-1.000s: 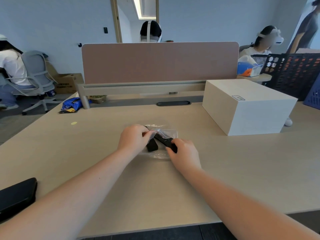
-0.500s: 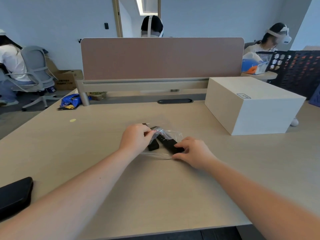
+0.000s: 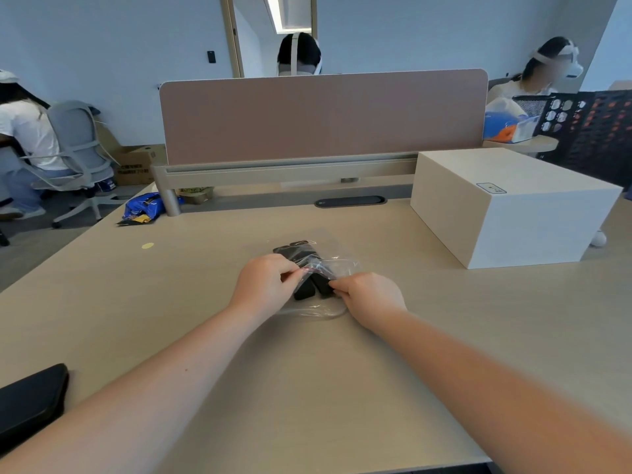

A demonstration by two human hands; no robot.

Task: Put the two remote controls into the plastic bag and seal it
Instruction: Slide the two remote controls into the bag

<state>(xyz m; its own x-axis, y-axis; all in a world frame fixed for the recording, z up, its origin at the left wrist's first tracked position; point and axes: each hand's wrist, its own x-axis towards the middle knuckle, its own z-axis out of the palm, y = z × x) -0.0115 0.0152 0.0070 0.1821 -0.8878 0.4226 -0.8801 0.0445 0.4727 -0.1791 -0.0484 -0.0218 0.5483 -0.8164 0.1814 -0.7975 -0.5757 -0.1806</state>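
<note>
A clear plastic bag [image 3: 319,309] lies on the desk in the middle of the view. Two black remote controls lie inside it, side by side: one [image 3: 297,252] reaches toward the far end, the other [image 3: 325,289] lies nearer my right hand. My left hand [image 3: 265,283] pinches the bag's crumpled red-striped edge from the left. My right hand [image 3: 369,295] pinches the same edge from the right, fingertips almost touching the left hand's. The near ends of both remotes show between my hands.
A white box [image 3: 513,206] stands at the right. A brown divider panel [image 3: 323,114] closes the desk's far side. A black pad [image 3: 30,401] lies at the near left edge. A blue snack bag [image 3: 143,208] lies far left. People sit beyond.
My right hand has moved from the right remote's end up to the bag's edge, meeting my left hand. The remotes have slid deeper into the bag and lie closer together.
</note>
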